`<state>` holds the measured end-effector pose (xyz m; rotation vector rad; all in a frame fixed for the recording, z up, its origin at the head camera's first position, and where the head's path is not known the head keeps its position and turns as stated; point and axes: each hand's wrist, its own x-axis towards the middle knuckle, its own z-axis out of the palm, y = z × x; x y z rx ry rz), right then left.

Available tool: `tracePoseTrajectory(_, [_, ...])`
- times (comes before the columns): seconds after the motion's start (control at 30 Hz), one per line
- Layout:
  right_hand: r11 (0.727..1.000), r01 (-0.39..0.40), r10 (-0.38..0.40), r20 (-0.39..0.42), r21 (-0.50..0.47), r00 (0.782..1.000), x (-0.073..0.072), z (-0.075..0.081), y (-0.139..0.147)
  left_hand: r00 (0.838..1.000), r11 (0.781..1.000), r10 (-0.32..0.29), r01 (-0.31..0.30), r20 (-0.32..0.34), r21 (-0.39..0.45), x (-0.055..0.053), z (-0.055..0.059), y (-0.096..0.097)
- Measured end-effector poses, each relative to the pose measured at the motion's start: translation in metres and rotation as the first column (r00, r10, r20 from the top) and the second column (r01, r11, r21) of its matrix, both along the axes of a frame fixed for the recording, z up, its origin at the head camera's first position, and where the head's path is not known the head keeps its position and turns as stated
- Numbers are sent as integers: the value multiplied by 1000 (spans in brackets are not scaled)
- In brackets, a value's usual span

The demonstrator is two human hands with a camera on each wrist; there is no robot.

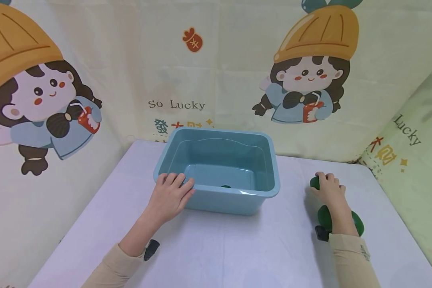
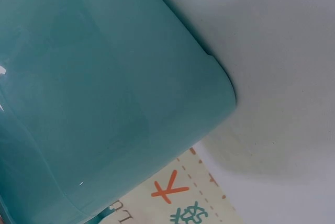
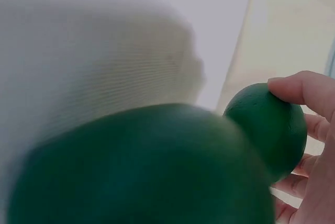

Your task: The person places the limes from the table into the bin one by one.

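Smooth green rounded fruit (image 3: 264, 130) pinched on the right, pale blue plastic basin (image 1: 223, 203) gripped on the left

By the right hand (image 1: 332, 193) the fruit is pinched, with thumb and fingers set on opposite sides; it is found at the right side of the table, well apart from the basin, and whether it is lifted clear cannot be told. By the left hand (image 1: 171, 197) the basin's near rim is held close to its left corner, the fingers hooked over the edge.

Under the right wrist, a glossy dark-green rounded form (image 1: 358, 224) is partly hidden; whether one piece or two is present cannot be told. Past the near rim, a small green patch (image 1: 226, 186) is glimpsed inside the basin. All is set on a white-covered table (image 1: 223, 248), backed by a cream cloth with printed cartoons (image 1: 237, 60).

The fruit is judged light and firm, its smooth skin a little slippery and prone to rolling, so it is best held round its widest part. The basin is judged light, fairly stiff and easily slid, best held by its rim
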<state>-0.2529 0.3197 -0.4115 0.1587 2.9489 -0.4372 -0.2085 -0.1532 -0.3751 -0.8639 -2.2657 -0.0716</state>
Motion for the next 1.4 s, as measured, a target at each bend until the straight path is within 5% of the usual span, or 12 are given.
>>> tracePoseTrajectory(0.5, [993,-117,116,-182,4,976,-1,48,-29,1000,1000,-9,9,-4,5,0,-1,0])
tracePoseTrajectory(1.0, [979,-200,194,-398,27,897,4,95,-81,1000,1000,-10,10,-12,3,1,-2,0])
tracePoseTrajectory(1.4, [961,-267,271,-457,74,847,9,117,-113,1000,1000,-6,6,-8,-5,2,-4,1])
